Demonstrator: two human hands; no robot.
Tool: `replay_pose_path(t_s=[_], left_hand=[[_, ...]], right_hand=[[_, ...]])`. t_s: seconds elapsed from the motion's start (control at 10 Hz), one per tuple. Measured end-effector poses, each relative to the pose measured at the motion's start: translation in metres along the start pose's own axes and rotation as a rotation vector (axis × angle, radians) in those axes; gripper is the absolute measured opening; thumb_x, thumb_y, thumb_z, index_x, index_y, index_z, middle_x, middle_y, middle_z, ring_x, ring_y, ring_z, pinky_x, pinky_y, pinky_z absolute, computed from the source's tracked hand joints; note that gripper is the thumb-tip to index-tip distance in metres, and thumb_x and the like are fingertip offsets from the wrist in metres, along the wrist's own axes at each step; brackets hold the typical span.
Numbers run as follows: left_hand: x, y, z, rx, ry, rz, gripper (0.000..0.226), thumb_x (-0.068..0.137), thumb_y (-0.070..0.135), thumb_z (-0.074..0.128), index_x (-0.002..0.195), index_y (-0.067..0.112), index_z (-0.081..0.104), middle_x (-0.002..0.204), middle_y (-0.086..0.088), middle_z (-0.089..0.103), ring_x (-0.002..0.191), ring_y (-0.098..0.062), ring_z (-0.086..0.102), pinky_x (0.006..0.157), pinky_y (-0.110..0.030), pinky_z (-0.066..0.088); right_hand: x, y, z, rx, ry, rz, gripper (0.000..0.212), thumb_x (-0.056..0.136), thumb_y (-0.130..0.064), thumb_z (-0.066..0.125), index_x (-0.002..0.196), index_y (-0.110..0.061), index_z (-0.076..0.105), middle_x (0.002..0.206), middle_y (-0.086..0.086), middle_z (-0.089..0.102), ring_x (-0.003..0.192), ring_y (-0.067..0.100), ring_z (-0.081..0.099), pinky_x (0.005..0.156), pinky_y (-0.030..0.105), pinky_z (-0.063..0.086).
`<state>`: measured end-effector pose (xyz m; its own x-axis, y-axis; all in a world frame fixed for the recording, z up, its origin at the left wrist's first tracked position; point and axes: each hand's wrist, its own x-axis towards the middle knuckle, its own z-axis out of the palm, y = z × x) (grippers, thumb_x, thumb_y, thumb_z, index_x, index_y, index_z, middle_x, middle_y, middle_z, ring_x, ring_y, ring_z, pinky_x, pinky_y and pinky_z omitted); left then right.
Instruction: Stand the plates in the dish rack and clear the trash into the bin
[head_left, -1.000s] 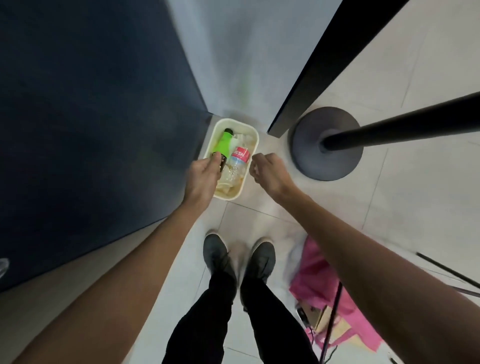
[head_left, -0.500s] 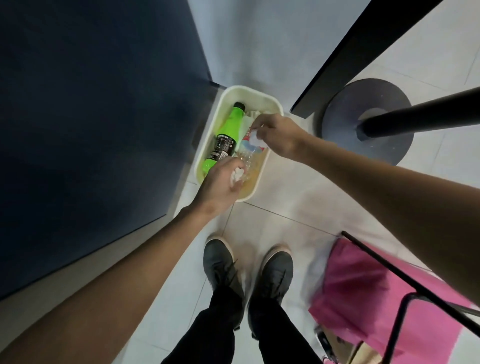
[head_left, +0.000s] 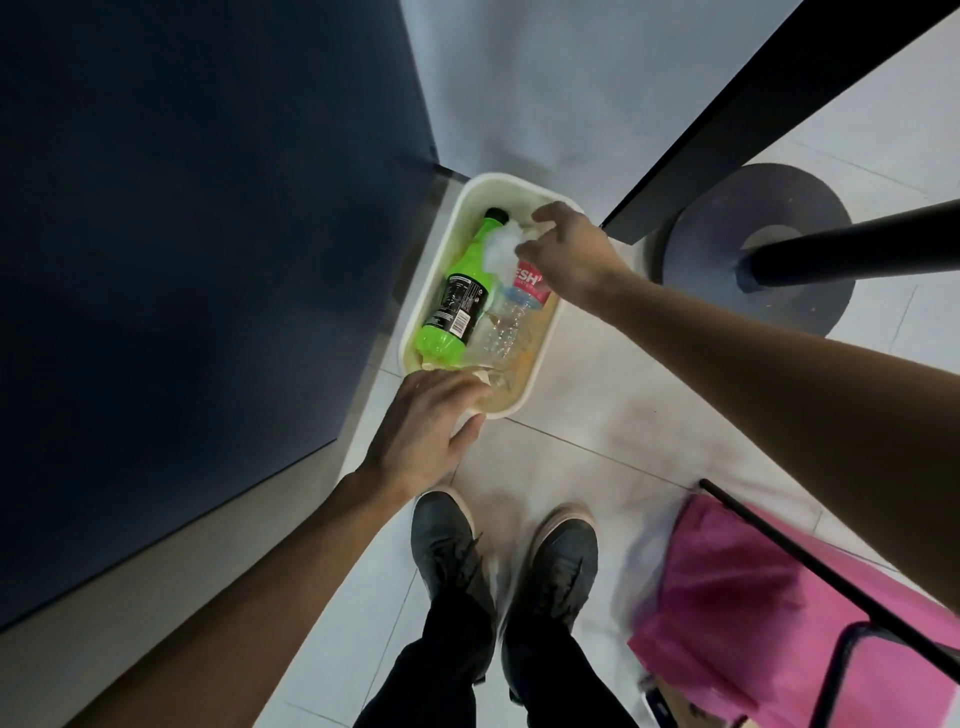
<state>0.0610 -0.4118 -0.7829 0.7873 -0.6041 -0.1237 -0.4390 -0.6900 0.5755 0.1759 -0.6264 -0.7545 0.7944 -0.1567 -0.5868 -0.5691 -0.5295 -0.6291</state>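
Head camera looked straight down on a white crumpled paper wad (head_left: 500, 250), blurred, over the neck of a green plastic bottle (head_left: 457, 296) that lay inside a cream rectangular plastic bin (head_left: 544, 358) on the tiled floor. Beside that bottle lay a clear plastic bottle with a red label (head_left: 511, 312).

The wad sat just off the thumb tip of the right hand (head_left: 571, 254), on its left. That hand's fingers were spread wide and wrapped around nothing. Whether the thumb touched the paper could not be told.

The left hand (head_left: 431, 421) lay flat, fingers straight, over the bin's near corner, gripping nothing.

The likeliest slip was the light wad landing on the rounded bottles and rolling off over the rim, since the bin looked shallow and already crowded. Weight from the left hand on that corner might also have tilted or shifted the bin.

Outward stood a pair of dark shoes (head_left: 449, 540), a pink fabric bag (head_left: 753, 597) and a black round stand base (head_left: 691, 249). No plates or dish rack were in view.
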Motion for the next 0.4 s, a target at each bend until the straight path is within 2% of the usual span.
replay_pose_path(t_s=[0.1,0.2,0.3,0.4], left_hand=[[-0.004,0.003,-0.001,-0.003,-0.055,-0.020,0.030,0.081,0.011,0.061,0.110,0.010,0.070,0.111,-0.003,0.071,0.101,-0.026,0.065,0.093,-0.034,0.042],[0.000,0.014,-0.013,-0.082,-0.019,-0.078,0.029,0.081,0.007,0.059,0.107,0.010,0.072,0.110,-0.002,0.072,0.102,-0.024,0.066,0.091,-0.034,0.049],[0.003,0.030,-0.028,-0.199,0.054,-0.149,0.026,0.082,0.000,0.062,0.104,0.009,0.071,0.105,-0.002,0.073,0.094,-0.021,0.067,0.086,-0.031,0.053],[0.001,0.047,-0.044,-0.318,0.081,-0.285,0.018,0.087,0.002,0.062,0.099,0.013,0.071,0.089,0.003,0.073,0.076,-0.015,0.065,0.073,-0.029,0.053]], right_hand=[[-0.008,0.000,0.000,0.039,-0.031,0.014,0.047,0.092,-0.016,0.055,0.138,-0.013,0.049,0.128,0.013,0.061,0.107,0.029,0.063,0.093,0.035,0.051],[-0.023,0.000,-0.004,0.040,-0.044,0.032,0.037,0.091,-0.013,0.054,0.128,-0.012,0.058,0.128,0.012,0.060,0.106,0.033,0.063,0.096,0.044,0.051],[-0.041,-0.003,-0.015,0.027,-0.059,0.034,0.023,0.092,-0.012,0.052,0.109,-0.011,0.067,0.114,0.010,0.066,0.099,0.030,0.064,0.089,0.045,0.055],[-0.070,-0.008,-0.023,0.063,-0.123,0.045,0.018,0.092,-0.008,0.049,0.090,-0.010,0.067,0.087,0.008,0.069,0.078,0.022,0.064,0.071,0.034,0.054]])
